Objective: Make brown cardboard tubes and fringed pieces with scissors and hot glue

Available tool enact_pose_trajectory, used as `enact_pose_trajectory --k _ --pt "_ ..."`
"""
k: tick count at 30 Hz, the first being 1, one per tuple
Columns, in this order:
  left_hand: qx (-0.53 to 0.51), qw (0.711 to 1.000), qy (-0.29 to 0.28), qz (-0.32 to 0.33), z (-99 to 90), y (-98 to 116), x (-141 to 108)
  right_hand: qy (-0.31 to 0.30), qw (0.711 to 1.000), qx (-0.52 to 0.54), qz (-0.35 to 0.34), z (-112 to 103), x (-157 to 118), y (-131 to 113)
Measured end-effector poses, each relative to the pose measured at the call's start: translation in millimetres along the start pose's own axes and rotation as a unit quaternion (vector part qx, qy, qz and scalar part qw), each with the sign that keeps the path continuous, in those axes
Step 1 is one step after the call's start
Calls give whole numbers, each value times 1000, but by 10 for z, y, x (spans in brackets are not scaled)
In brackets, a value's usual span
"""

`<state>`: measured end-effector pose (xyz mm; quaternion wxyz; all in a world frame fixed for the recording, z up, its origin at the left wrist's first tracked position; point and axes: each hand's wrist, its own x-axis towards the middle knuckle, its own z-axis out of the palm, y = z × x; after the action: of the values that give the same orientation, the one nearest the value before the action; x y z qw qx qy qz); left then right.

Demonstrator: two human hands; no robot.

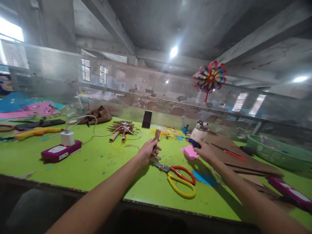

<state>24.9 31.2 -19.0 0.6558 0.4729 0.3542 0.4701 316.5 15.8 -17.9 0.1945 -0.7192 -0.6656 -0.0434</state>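
My left hand (149,150) is closed around a narrow folded piece of brown paper (157,134), which sticks up above the fingers. Over on the right, my right hand (204,152) grips a small dark blue object (193,143) whose kind I cannot make out. Just below that object lies a pad of pink paper (190,152). Large scissors (168,169) with one red and one yellow handle rest between my forearms, blades pointing toward my left hand. A scrap of blue paper (204,178) lies beside their handles.
A brown spiky paper craft (123,126) and a dark upright phone (147,119) stand toward the back. At left are a purple power strip (60,152) and a yellow glue gun (37,132). Brown cardboard sheets (234,156), a green basket (275,152) and a white jug (199,131) occupy the right.
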Motion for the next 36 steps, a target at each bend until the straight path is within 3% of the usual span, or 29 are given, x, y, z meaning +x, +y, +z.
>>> enact_pose_trajectory --k 4,9,13,16,20,27,31,36 --pt "-22 998 48 19 -38 26 33 19 998 5 -52 96 0 -22" --pt "-42 992 114 35 -97 83 60 -32 992 4 -124 297 -90 61" --pt "-52 989 136 35 -78 91 54 -77 986 1 -146 220 -57 144" --pt "-55 989 136 29 -37 89 30 -89 984 -5 -153 113 109 38" --pt "-63 990 125 22 6 93 -13 -91 989 -23 -116 194 554 -353" --pt "-108 988 108 20 8 83 -15 -111 992 -58 -6 744 1241 -1024" --pt "-172 982 76 19 -10 91 3 -111 989 -80 48 921 1349 -1103" --pt "-249 968 40 11 -11 160 -23 -109 987 -93 68 933 1390 -1037"
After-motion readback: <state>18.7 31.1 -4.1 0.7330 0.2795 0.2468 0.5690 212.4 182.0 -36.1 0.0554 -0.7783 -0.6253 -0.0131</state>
